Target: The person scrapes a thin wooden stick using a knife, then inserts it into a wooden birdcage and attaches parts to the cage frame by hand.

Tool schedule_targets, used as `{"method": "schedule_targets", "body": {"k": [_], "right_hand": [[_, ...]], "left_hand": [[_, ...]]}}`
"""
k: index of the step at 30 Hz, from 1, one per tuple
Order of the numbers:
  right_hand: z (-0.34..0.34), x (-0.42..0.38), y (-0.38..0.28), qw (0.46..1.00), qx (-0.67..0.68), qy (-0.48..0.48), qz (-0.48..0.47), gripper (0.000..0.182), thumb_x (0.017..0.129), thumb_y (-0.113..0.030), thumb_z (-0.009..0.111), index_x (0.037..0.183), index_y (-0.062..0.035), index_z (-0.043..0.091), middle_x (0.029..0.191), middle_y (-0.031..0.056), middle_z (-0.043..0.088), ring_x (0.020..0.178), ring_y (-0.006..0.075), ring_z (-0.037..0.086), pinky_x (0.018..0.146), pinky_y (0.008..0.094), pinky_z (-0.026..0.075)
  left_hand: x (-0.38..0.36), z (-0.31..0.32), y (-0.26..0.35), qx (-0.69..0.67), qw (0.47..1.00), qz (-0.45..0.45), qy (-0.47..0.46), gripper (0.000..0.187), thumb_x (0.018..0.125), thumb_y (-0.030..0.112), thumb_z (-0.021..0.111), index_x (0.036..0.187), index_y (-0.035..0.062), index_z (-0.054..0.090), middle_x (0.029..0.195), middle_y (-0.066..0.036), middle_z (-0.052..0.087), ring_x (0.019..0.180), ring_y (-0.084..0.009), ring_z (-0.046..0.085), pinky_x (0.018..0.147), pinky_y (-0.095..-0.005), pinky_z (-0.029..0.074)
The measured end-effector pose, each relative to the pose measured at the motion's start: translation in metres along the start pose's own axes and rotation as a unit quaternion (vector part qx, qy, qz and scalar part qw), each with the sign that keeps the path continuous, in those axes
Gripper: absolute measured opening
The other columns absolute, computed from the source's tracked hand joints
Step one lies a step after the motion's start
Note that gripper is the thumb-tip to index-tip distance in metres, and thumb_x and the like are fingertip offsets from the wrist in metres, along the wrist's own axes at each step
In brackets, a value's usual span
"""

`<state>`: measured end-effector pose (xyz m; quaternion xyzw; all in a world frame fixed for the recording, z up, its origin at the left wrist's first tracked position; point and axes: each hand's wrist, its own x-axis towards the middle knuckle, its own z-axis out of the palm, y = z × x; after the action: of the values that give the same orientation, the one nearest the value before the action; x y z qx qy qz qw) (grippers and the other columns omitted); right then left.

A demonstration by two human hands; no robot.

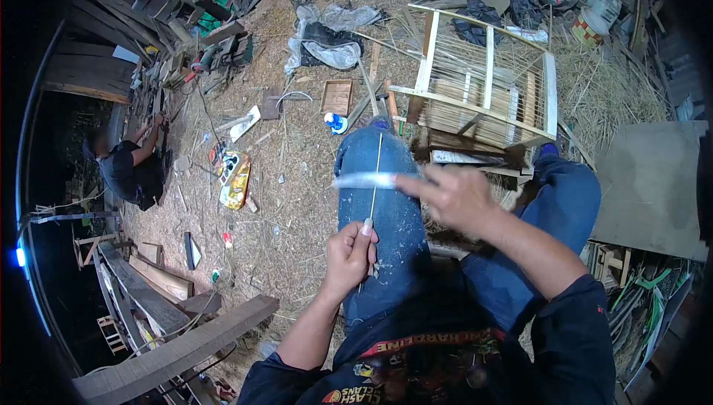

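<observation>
Left hand (349, 253) pinches stick (375, 175); right hand (453, 193) draws blade (368, 180) across.

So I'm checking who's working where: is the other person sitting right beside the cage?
No: the other person crouches far off at the left edge, while the bamboo cage stands ahead of the knees.

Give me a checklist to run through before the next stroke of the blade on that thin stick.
1. Left hand pinches the thin stick at its near end: ok.
2. Right hand holds the blade across the stick: ok.
3. Stick rests along the left thigh, in jeans: ok.
4. Left fingers sit below the blade, on the near side: ok.
5. Blade edge angle: cannot tell, blurred.
6. Other person sits far off to the left: ok.
</observation>
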<state>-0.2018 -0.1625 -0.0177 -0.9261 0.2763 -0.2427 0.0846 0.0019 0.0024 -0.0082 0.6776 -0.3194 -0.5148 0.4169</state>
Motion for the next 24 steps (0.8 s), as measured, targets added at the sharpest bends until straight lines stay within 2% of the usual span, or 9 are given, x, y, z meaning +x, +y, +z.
{"method": "schedule_targets", "body": {"k": [2,6,8,12,15,20,22,23,24], "right_hand": [[0.004,-0.01,-0.013,0.998,0.036,-0.018,-0.051,0.047,0.083,-0.017,0.069,0.126,-0.0356,0.072,0.083,0.0023,0.064,0.055,0.017,0.066,0.04,0.0331,0.051],[0.0,-0.004,-0.003,0.999,0.016,-0.032,-0.006,0.053,0.081,-0.016,0.07,0.13,-0.0357,0.071,0.082,0.0018,0.064,0.056,0.0159,0.066,0.041,0.0329,0.05],[-0.003,-0.001,-0.001,1.0,0.027,0.005,-0.005,0.051,0.082,-0.016,0.07,0.129,-0.0357,0.071,0.079,0.0009,0.063,0.055,0.0147,0.064,0.04,0.0318,0.048],[0.0,-0.006,-0.003,0.998,0.026,-0.049,-0.026,0.046,0.086,-0.017,0.069,0.128,-0.0352,0.071,0.083,0.0021,0.066,0.056,0.0138,0.065,0.04,0.0315,0.048],[0.003,0.0,0.001,0.999,0.035,0.02,-0.015,0.051,0.083,-0.017,0.071,0.13,-0.0371,0.07,0.069,-0.0009,0.052,0.05,0.0148,0.056,0.038,0.0326,0.043],[0.004,-0.005,0.007,0.999,0.009,-0.025,0.017,0.053,0.085,-0.019,0.071,0.134,-0.0377,0.068,0.077,-0.001,0.056,0.051,0.0145,0.056,0.037,0.0334,0.041],[0.004,-0.005,0.002,0.999,0.028,-0.007,-0.023,0.046,0.089,-0.019,0.07,0.131,-0.0375,0.07,0.076,-0.0013,0.057,0.05,0.0144,0.055,0.037,0.0335,0.041],[0.004,-0.008,0.0,0.998,0.037,-0.014,-0.047,0.053,0.086,-0.016,0.07,0.134,-0.0387,0.067,0.077,0.0007,0.061,0.051,0.0138,0.06,0.037,0.0316,0.047],[0.001,-0.005,0.002,0.998,0.036,-0.014,-0.047,0.053,0.086,-0.016,0.07,0.134,-0.0387,0.067,0.077,0.0007,0.061,0.051,0.0138,0.06,0.037,0.0316,0.047]], "left_hand": [[0.0,0.0,0.0,-0.013,1.0,-0.008,0.0,0.035,0.111,0.026,0.051,0.087,0.0022,0.061,0.056,-0.002,0.055,0.041,-0.0075,0.047,0.04,-0.025,0.036],[-0.001,-0.002,-0.003,-0.027,1.0,-0.005,-0.007,0.035,0.111,0.027,0.051,0.088,0.0024,0.06,0.056,-0.002,0.055,0.041,-0.0075,0.047,0.039,-0.0247,0.036],[0.0,-0.002,-0.005,-0.026,1.0,-0.017,-0.002,0.032,0.111,0.026,0.051,0.09,0.0034,0.059,0.056,-0.003,0.054,0.039,-0.0094,0.045,0.039,-0.0246,0.036],[0.001,-0.003,-0.006,-0.046,0.999,-0.022,-0.006,0.031,0.111,0.025,0.051,0.09,0.0034,0.059,0.056,-0.003,0.054,0.039,-0.0096,0.045,0.039,-0.0248,0.037],[0.001,-0.002,-0.007,-0.056,0.998,-0.02,-0.01,0.03,0.111,0.024,0.052,0.09,0.003,0.06,0.056,-0.003,0.054,0.039,-0.0095,0.045,0.039,-0.0246,0.037],[-0.001,-0.003,-0.008,-0.052,0.999,-0.013,-0.007,0.03,0.11,0.023,0.053,0.09,0.0028,0.06,0.057,-0.003,0.055,0.04,-0.0095,0.045,0.039,-0.0247,0.037],[-0.002,-0.002,-0.007,-0.041,0.999,-0.008,-0.008,0.03,0.11,0.023,0.053,0.09,0.0027,0.06,0.057,-0.003,0.055,0.04,-0.0095,0.046,0.039,-0.0247,0.037],[-0.001,-0.002,-0.006,-0.031,0.999,-0.005,-0.007,0.03,0.11,0.024,0.053,0.09,0.0026,0.06,0.058,-0.004,0.056,0.04,-0.0094,0.046,0.039,-0.0246,0.037],[0.001,-0.001,-0.005,-0.031,0.999,-0.004,-0.008,0.03,0.11,0.024,0.053,0.09,0.0026,0.06,0.058,-0.004,0.056,0.04,-0.0094,0.046,0.039,-0.0246,0.037]]}}
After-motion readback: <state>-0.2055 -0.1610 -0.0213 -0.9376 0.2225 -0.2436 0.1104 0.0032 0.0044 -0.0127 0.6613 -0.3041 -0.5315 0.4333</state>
